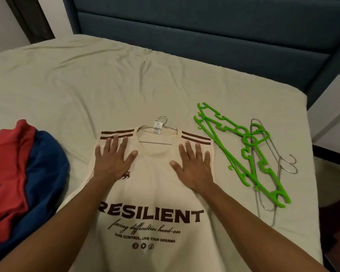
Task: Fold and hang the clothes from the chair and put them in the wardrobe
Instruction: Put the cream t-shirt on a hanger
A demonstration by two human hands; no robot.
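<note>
A cream T-shirt (151, 195) with brown shoulder stripes and the word RESILIENT lies flat, front up, on the bed. A metal wire hanger (163, 122) sits inside its neck opening, hook pointing away from me. My left hand (112, 160) presses flat on the shirt's left chest with fingers spread. On the right chest my right hand (192, 165) lies flat the same way. Both hands stay below the collar, one on each side of it.
Green plastic hangers (243, 152) and several bare wire hangers (283, 165) lie to the right of the shirt. A red garment (6, 169) and a blue one (45, 173) are piled at the left. The bed sheet (86, 85) runs to a dark blue headboard (204, 32).
</note>
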